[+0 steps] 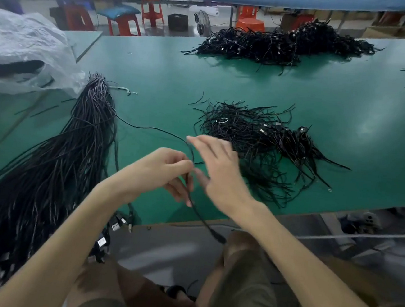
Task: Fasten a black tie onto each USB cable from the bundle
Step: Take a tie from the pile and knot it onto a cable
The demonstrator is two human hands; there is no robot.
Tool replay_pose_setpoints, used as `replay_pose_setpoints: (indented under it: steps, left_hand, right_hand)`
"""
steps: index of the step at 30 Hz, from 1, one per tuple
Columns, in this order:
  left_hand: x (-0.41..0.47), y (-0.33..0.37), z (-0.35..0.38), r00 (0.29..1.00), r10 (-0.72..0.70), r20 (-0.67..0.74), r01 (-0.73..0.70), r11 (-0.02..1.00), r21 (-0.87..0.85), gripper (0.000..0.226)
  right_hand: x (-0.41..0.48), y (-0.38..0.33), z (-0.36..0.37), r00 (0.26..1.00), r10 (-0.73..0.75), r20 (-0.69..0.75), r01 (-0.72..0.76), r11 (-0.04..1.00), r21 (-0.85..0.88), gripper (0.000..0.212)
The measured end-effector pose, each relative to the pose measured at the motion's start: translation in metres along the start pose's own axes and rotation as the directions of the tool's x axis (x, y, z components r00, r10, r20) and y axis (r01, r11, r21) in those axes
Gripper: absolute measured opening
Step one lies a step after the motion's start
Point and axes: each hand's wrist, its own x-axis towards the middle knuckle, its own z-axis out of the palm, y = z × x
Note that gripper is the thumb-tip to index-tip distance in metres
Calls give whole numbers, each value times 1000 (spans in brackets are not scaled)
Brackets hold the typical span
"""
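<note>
Now: one USB cable (149, 128) is drawn out of the bundle (47, 163) and held above the near edge of the worktop (155, 62)
Left hand (165, 172): fingers curled, thumb and forefinger pinching the cable where it bends downward
Plug (220, 239): hangs below the near edge, over the lap
Right hand (219, 172): fingers straight and loosely spread, blurred, just beside the left hand; a short black strand shows between the two hands, but I cannot tell whether it is a tie
Bundle: lies along the left side of the worktop, its plugs spilling over the near edge
Ties (259, 144): loose tangled heap by the near edge, right of the hands, a few plugs among them
Far heap (281, 44): black cables near the far edge
Risk: the pinch looks light, so the cable may slip and drop off the near edge; tangled ties may lift out several at once; a slack tie would likely slide off the cable
</note>
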Motion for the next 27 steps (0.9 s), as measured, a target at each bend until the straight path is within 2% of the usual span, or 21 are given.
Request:
replay_pose_setpoints:
  steps: [2,4,6,8,9,11,13,15,18,21,23,27]
  left_hand:
    - [5,1,4,1000,-6,12,7,998,-63,29]
    - [8,-5,-2,998,-58,-18,54,982,-180,30]
    - [10,-17,-12,985,-152,-76,115,927,-358,28]
    - [12,-29,-22,974,-195,-116,95,814,-573,21]
    - [12,-33,-25,978,-171,-123,49,753,-656,15]
    - [9,-37,-27,989,-61,-131,-59,661,-748,17]
    - [6,-38,-27,985,69,-160,-169,608,-776,31]
    - [4,-38,-27,967,137,-213,-251,631,-734,42]
    - [4,-38,-27,945,125,-302,-283,776,-564,36]
    - [7,-40,-30,905,68,-419,-296,810,-507,35]
    - [7,-41,-33,895,93,-437,-340,776,-531,44]
    - [-1,-38,-41,922,190,-337,-378,631,-677,50]
  right_hand:
    - [3,-14,14,993,49,105,-76,957,278,61]
    - [6,-14,21,985,115,129,-156,910,383,49]
    - [4,-11,23,984,138,113,-163,952,258,38]
    - [0,-10,22,989,81,126,-91,993,77,35]
    - [-1,-11,22,988,67,137,-70,997,17,34]
    - [-5,-18,23,982,133,135,-140,989,44,25]
    - [-4,-25,24,971,203,128,-218,969,119,24]
    - [-4,-33,24,970,203,130,-215,973,85,25]
    - [-8,-40,23,975,171,142,-184,979,85,27]
    - [-15,-41,25,971,160,176,-172,984,53,28]
    - [-20,-38,29,966,170,193,-179,983,29,28]
    - [-21,-32,33,942,220,254,-232,972,18,33]
